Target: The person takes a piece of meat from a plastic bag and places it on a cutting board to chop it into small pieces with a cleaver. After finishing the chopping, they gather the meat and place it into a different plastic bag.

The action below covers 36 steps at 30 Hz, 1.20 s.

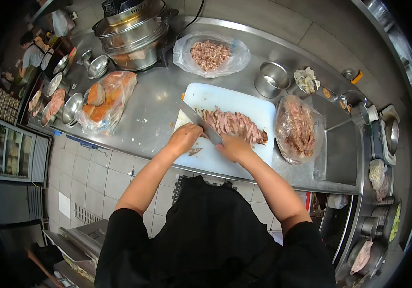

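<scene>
A wide-bladed kitchen knife (205, 127) is in my right hand (236, 148), its fingers wrapped round the handle. The blade slants up and left over the white cutting board (258, 165). My left hand (186, 138) is closed at the blade's left side, its curled fingertips pressing on a piece of meat that they mostly hide. Sliced strips of cooked meat (237, 126) lie in a heap just right of the blade. A few thin scraps (195, 151) rest on the board below my left hand.
Behind the board sits a plastic bag of diced meat (210, 55), with a metal pot (271, 79) to its right. A bag of cooked meat (299, 129) adjoins the board beside the sink (340, 149). Bagged orange-brown blocks (105, 103) lie left, near a steamer (131, 41). Another person (35, 53) stands far left.
</scene>
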Each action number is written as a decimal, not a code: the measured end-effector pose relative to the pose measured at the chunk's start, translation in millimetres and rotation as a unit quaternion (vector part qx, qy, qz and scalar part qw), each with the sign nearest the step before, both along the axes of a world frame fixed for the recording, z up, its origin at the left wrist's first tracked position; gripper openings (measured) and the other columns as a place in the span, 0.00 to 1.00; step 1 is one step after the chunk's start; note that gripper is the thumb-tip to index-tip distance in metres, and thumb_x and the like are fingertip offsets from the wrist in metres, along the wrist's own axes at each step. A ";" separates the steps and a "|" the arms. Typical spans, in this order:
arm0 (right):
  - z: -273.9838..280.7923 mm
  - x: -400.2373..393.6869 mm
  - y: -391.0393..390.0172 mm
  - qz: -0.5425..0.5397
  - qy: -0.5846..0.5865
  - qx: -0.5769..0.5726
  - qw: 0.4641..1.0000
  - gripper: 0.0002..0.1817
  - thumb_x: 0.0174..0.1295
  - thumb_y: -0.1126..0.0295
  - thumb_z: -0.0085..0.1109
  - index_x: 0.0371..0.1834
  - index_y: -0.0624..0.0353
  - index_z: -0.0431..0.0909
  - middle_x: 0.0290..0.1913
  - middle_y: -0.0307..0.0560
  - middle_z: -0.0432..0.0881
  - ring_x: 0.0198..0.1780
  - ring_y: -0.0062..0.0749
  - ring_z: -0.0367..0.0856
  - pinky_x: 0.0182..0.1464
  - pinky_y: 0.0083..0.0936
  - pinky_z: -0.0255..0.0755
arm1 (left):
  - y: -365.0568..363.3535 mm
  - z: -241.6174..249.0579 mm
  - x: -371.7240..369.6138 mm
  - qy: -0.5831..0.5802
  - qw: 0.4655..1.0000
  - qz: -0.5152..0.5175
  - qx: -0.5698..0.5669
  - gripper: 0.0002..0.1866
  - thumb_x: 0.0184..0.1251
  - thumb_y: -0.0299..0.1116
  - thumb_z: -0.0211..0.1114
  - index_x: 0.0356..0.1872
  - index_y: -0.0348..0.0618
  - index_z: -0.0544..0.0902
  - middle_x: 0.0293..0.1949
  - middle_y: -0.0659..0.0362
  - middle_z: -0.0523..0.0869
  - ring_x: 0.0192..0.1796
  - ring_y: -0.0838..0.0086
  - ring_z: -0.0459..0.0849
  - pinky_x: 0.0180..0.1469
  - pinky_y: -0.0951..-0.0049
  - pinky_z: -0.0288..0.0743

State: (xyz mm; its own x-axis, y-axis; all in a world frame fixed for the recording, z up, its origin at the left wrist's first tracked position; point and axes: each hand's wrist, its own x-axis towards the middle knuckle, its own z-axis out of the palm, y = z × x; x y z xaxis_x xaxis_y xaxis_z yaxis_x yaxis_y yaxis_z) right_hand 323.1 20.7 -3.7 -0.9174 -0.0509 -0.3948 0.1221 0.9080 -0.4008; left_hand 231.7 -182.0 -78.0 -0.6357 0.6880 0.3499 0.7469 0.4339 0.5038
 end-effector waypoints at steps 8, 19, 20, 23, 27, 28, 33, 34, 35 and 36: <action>33.1 -0.1 -2.4 -0.004 -0.081 -0.045 0.996 0.19 0.67 0.60 0.56 0.53 0.63 0.76 0.36 0.59 0.86 0.38 0.51 0.87 0.45 0.44 0.78 | -2.7 0.7 6.1 -0.013 1.000 0.009 0.022 0.03 0.63 0.26 0.65 0.36 0.40 0.84 0.36 0.52 0.86 0.43 0.56 0.84 0.47 0.60 0.79; 21.1 -0.3 -1.0 -0.017 0.006 -0.028 0.999 0.20 0.67 0.60 0.57 0.55 0.62 0.77 0.41 0.61 0.86 0.45 0.53 0.87 0.51 0.47 0.78 | -7.6 -3.6 13.5 -0.059 0.993 0.074 0.071 0.06 0.60 0.26 0.69 0.37 0.38 0.85 0.37 0.52 0.86 0.45 0.55 0.84 0.49 0.61 0.78; 26.0 4.0 1.8 0.012 0.021 -0.007 1.000 0.20 0.67 0.60 0.56 0.55 0.61 0.77 0.45 0.61 0.86 0.49 0.54 0.85 0.53 0.48 0.76 | -7.3 -5.2 13.8 -0.060 0.993 0.074 0.072 0.06 0.60 0.26 0.69 0.37 0.38 0.85 0.37 0.52 0.86 0.45 0.55 0.84 0.49 0.61 0.78; 30.4 11.7 0.7 0.051 0.040 0.041 0.997 0.20 0.67 0.60 0.56 0.56 0.61 0.77 0.50 0.61 0.85 0.54 0.54 0.83 0.56 0.48 0.75 | -3.7 -5.2 15.2 -0.045 0.993 0.077 0.083 0.05 0.59 0.25 0.69 0.35 0.37 0.85 0.37 0.51 0.85 0.45 0.54 0.83 0.48 0.60 0.77; 32.9 6.5 -2.2 0.059 -0.022 0.055 0.997 0.19 0.67 0.61 0.55 0.55 0.61 0.77 0.51 0.60 0.85 0.54 0.54 0.83 0.57 0.47 0.75 | -1.8 -5.8 16.4 -0.028 0.992 0.084 0.087 0.03 0.59 0.24 0.68 0.34 0.37 0.84 0.36 0.51 0.85 0.44 0.53 0.82 0.47 0.60 0.76; 32.4 6.1 -4.7 0.060 -0.026 0.054 0.996 0.19 0.67 0.61 0.55 0.55 0.61 0.77 0.51 0.60 0.85 0.54 0.54 0.83 0.57 0.47 0.75 | -2.2 -7.1 15.9 -0.028 0.992 0.084 0.089 0.03 0.59 0.24 0.68 0.33 0.37 0.84 0.35 0.51 0.84 0.43 0.53 0.82 0.47 0.59 0.76; -6.0 -4.1 -15.0 0.001 -0.004 0.031 1.000 0.17 0.67 0.62 0.55 0.54 0.60 0.78 0.49 0.62 0.85 0.53 0.56 0.83 0.57 0.48 0.75 | -1.1 -9.0 8.4 -0.042 0.994 0.069 0.077 0.03 0.60 0.25 0.67 0.34 0.37 0.85 0.36 0.51 0.85 0.44 0.54 0.83 0.47 0.60 0.77; -9.3 -9.0 -13.3 0.004 -0.001 0.032 0.999 0.17 0.67 0.62 0.55 0.54 0.60 0.78 0.49 0.62 0.85 0.53 0.56 0.83 0.57 0.48 0.75 | -2.0 -8.3 8.4 -0.058 0.994 0.063 0.062 0.04 0.61 0.26 0.67 0.35 0.38 0.86 0.36 0.52 0.85 0.44 0.55 0.83 0.48 0.60 0.77; -12.6 -14.4 -11.1 -0.001 0.014 0.000 1.000 0.18 0.67 0.60 0.55 0.53 0.61 0.77 0.43 0.62 0.86 0.46 0.55 0.85 0.51 0.46 0.76 | -5.5 -7.1 6.6 -0.056 0.994 0.064 0.061 0.04 0.61 0.26 0.67 0.35 0.38 0.86 0.36 0.52 0.85 0.44 0.55 0.83 0.48 0.60 0.77; -11.8 -16.6 -10.0 -0.005 0.029 -0.032 0.999 0.19 0.68 0.58 0.56 0.53 0.63 0.76 0.37 0.62 0.86 0.39 0.55 0.86 0.46 0.45 0.78 | -10.7 -3.4 1.7 -0.082 0.994 0.048 0.058 0.05 0.62 0.27 0.68 0.37 0.39 0.87 0.37 0.53 0.86 0.45 0.56 0.84 0.48 0.61 0.78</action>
State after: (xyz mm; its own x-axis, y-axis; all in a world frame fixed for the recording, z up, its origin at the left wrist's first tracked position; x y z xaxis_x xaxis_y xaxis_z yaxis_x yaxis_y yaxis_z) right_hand 306.5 10.7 -15.5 -0.9393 -0.0657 -0.3367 0.1053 0.8789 -0.4653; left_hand 233.4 -192.7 -81.4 -0.7514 0.5825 0.3100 0.6088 0.4308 0.6662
